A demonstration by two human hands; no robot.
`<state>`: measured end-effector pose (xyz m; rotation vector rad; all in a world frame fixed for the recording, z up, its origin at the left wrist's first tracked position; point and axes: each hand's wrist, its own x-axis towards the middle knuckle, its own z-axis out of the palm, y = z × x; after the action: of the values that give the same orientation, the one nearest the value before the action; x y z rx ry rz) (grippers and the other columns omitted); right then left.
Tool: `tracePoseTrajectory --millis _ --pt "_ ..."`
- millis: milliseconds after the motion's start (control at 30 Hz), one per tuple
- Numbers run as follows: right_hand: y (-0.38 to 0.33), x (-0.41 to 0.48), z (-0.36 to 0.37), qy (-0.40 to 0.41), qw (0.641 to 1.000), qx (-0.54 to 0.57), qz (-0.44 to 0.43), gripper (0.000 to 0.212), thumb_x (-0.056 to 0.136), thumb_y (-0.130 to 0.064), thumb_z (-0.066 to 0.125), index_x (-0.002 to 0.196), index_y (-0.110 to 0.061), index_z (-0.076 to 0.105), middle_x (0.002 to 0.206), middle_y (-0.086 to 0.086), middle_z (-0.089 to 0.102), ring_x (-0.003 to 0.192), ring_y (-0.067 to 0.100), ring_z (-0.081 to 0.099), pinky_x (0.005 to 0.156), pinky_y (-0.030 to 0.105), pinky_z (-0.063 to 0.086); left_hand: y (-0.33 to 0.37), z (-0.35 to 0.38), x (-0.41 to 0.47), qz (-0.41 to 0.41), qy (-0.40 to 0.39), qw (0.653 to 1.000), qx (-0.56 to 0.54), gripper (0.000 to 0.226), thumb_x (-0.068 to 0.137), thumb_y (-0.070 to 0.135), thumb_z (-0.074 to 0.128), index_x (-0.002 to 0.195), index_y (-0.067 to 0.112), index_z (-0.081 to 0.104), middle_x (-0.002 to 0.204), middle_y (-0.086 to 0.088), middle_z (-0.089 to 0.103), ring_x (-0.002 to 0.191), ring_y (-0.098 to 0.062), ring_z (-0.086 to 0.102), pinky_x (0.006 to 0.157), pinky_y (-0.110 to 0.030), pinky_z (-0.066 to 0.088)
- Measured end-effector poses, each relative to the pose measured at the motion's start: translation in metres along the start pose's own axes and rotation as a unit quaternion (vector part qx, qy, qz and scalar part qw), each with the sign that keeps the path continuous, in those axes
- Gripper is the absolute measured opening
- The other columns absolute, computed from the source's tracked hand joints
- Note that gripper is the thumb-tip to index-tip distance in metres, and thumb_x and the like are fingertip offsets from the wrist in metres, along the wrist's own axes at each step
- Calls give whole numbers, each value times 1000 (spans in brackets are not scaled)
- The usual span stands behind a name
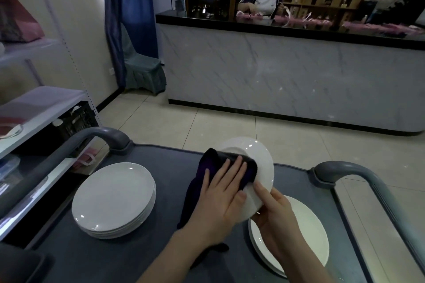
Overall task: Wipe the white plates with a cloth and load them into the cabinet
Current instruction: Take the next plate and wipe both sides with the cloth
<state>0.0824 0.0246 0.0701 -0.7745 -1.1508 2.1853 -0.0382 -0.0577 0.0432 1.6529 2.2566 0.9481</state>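
Observation:
A white plate [257, 156] with a wide rim is held tilted above the grey cart top [174, 248]. My right hand [273, 218] grips its lower edge, thumb on the rim. My left hand [220, 197] presses a dark purple cloth [207, 174] flat against the plate's face, fingers straight. The cloth hangs down below that hand. A stack of several white plates [113, 200] sits on the cart at the left. A lower stack of white plates [305, 234] lies at the right, partly hidden by my right hand.
Grey cart handles rise at the far left [108, 135] and far right [340, 170]. White shelving with a black crate [76, 119] stands to the left. A marble-fronted counter [287, 78] crosses the room ahead, a person seated behind it. A covered chair [142, 69] stands by the blue curtain.

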Motion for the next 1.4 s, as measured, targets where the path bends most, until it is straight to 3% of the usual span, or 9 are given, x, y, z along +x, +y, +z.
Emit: tracePoseTrajectory --millis 300,433,600,767,867,1033,1133,1267,1400 --pt "-11 6 -8 30 999 -20 -28 28 76 -28 68 95 -11 78 100 13 75 81 18 70 62 29 56 -41 3 -8 -52 6 995 -83 55 95 59 14 147 47 0 159 29 -5 145 8 -12 123 -43 6" --pt "-7 9 -13 50 998 -14 -19 34 77 -28 67 102 -7 74 101 15 75 81 20 71 62 29 58 -18 26 -29 2 -10 999 -43 58 98 63 10 152 46 -2 159 30 -8 147 2 -13 122 -46 -2" --pt "6 6 -14 42 999 2 10 35 86 -27 62 112 -6 72 109 18 73 94 27 71 80 39 54 -3 26 -6 26 -22 999 -34 55 98 62 4 151 47 -3 157 34 -10 146 5 -15 117 -40 -13" --pt "11 1 -17 44 999 -24 13 29 81 -21 66 101 -2 74 102 19 74 82 24 72 63 31 59 -34 21 17 -67 -49 996 -23 51 102 54 12 147 47 -10 157 30 -16 142 8 -22 122 -43 -5" --pt "8 2 -25 66 996 -54 2 24 76 -24 69 86 -3 77 93 18 75 72 22 72 55 30 57 -61 21 10 -79 -81 992 -62 56 102 55 20 152 44 -3 159 28 -9 147 5 -7 123 -36 8" --pt "-4 8 -33 56 988 -123 -70 17 82 -27 67 89 -18 79 91 8 76 76 14 71 57 25 56 -95 15 -8 -163 -98 975 -117 53 101 52 37 152 39 26 154 18 34 139 -1 31 107 -16 24" --pt "-7 11 -23 25 956 -258 -134 17 81 -37 67 85 -24 77 76 -1 73 67 7 64 58 25 51 -96 5 -12 -195 -3 954 -228 32 101 40 47 132 47 49 134 14 59 123 0 53 102 -17 40" --pt "8 17 1 -33 880 -427 -206 23 92 -26 64 75 -40 70 66 -13 67 60 -5 56 54 11 40 -89 -23 -15 -245 143 863 -419 28 102 25 47 128 25 58 107 2 73 96 -16 72 80 -29 57" --pt "35 25 26 -121 781 -562 -244 24 95 -22 63 106 -43 67 80 -8 74 74 5 67 68 23 47 -92 -60 -32 -274 209 788 -511 23 103 26 45 123 31 55 107 -5 74 93 -25 73 70 -32 60"
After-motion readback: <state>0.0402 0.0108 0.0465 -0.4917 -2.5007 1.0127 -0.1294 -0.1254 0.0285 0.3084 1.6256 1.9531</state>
